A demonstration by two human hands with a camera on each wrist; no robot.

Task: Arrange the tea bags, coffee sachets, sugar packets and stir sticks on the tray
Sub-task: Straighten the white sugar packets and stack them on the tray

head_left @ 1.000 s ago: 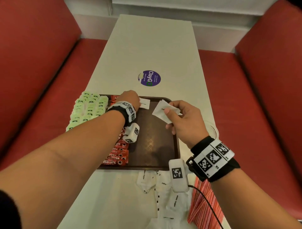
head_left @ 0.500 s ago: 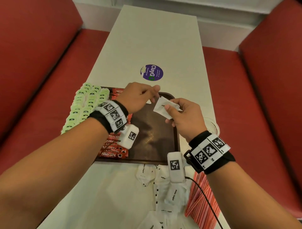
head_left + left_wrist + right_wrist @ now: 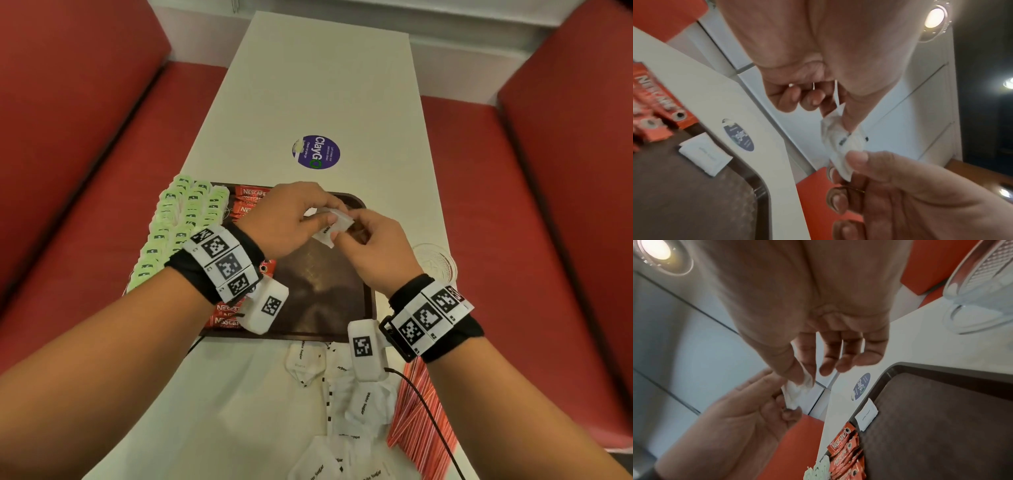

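Both hands meet above the far end of the brown tray [image 3: 322, 298]. My right hand [image 3: 337, 233] pinches a small bunch of white sugar packets [image 3: 334, 224] between thumb and forefinger. My left hand [image 3: 320, 219] pinches the other end of the same bunch [image 3: 840, 139]. One sugar packet [image 3: 867, 414] lies flat at the tray's far edge. Green tea bags [image 3: 178, 226] lie in rows along the tray's left side, and red coffee sachets [image 3: 248, 202] are lined up beside them. More sugar packets [image 3: 363, 404] and red striped stir sticks [image 3: 421, 428] lie on the table near me.
A clear glass [image 3: 435, 263] stands right of the tray near the table edge. A round purple sticker [image 3: 317, 151] marks the white table beyond the tray. Red bench seats [image 3: 85, 154] run along both sides. A cable [image 3: 424, 407] trails from my right wrist over the stir sticks.
My left hand left the packet it had set at the tray's far edge and moved right to the right hand. It now pinches the bunch that the right hand holds.
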